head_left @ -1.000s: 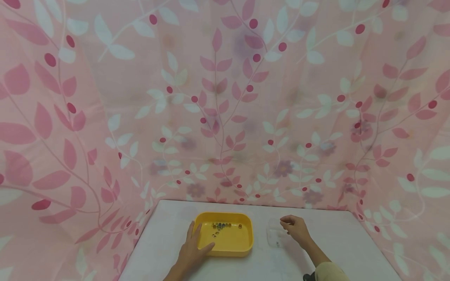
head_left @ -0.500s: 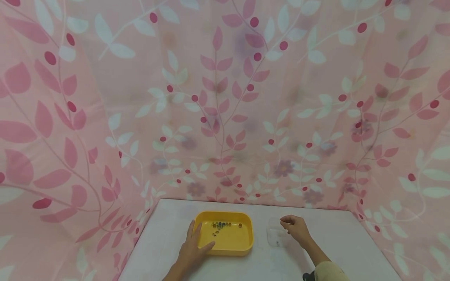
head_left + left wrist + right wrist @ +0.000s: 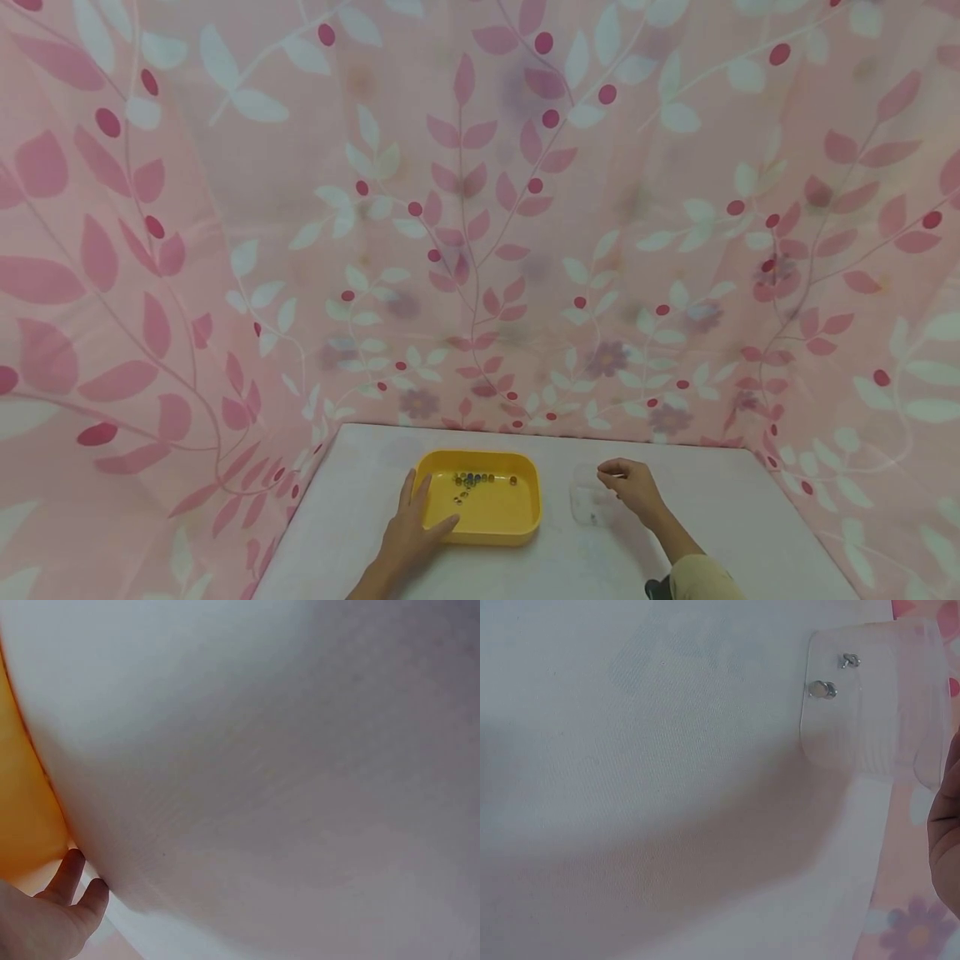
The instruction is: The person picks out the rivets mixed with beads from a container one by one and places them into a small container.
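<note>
The left hand [image 3: 405, 533] lies along the left side of a yellow tray [image 3: 534, 508], fingers extended down the outer wall and thumb over the front rim. In the left wrist view, two fingertips show beside the tray's yellow wall [image 3: 22, 795]. The right hand [image 3: 633, 490] is bent at the far right part of a clear plastic box [image 3: 577, 510], thumb and index finger together at its rim; the right wrist view cuts off the fingertips. Two small shiny pieces [image 3: 823, 689] lie near the box's near end.
Several glass marbles [image 3: 471, 480] sit inside the tray, mostly toward its back wall, with one [image 3: 513, 481] apart at the right. A white cloth covers the table [image 3: 555, 567]. Pink leaf-patterned curtains [image 3: 480, 250] close in the back and both sides.
Both hands, the tray and the box hold nearly the same places. The head view has shifted very slightly.
</note>
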The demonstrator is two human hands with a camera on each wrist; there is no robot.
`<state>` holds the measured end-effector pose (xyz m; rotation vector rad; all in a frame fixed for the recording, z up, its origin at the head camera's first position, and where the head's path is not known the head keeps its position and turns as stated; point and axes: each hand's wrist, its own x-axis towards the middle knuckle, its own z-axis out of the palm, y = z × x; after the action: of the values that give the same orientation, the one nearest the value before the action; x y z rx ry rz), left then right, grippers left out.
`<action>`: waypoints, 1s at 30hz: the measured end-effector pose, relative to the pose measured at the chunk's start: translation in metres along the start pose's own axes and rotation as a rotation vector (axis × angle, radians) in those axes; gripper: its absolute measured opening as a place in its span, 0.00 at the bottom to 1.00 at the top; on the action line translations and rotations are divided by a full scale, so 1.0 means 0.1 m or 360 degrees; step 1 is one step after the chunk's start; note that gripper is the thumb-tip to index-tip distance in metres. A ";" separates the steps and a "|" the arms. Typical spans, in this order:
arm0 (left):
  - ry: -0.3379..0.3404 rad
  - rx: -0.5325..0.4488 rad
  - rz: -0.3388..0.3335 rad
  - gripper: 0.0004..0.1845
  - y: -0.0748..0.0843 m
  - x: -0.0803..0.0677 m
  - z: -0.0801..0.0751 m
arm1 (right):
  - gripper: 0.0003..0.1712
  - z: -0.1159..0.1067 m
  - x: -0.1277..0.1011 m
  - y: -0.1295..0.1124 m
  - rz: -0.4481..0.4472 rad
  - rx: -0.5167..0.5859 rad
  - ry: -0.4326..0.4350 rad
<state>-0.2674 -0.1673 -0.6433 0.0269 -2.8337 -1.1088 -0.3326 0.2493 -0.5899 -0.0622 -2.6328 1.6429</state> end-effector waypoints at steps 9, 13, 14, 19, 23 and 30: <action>-0.0022 -0.0008 0.0007 0.51 0.03 -0.01 -0.03 | 0.13 0.00 0.01 0.01 0.0011 -0.0004 0.0003; -0.0014 0.0003 0.0029 0.51 0.03 -0.01 -0.03 | 0.14 0.00 0.01 0.02 0.0034 -0.0009 -0.0001; -0.0011 0.0003 0.0034 0.51 0.02 -0.01 -0.03 | 0.14 0.00 0.01 0.03 0.0037 -0.0005 -0.0003; -0.0007 0.0013 0.0038 0.51 0.01 -0.01 -0.01 | 0.14 0.00 0.01 0.03 0.0032 0.0020 -0.0008; -0.0006 0.0002 0.0029 0.51 0.00 0.01 0.00 | 0.14 0.01 0.01 0.02 0.0038 0.0027 0.0001; -0.0015 -0.0008 -0.0004 0.51 -0.01 0.01 0.01 | 0.13 0.02 0.00 -0.01 0.0019 -0.0012 0.0017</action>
<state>-0.2689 -0.1673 -0.6446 0.0248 -2.8399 -1.1196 -0.3324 0.2474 -0.5899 -0.0871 -2.6360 1.6315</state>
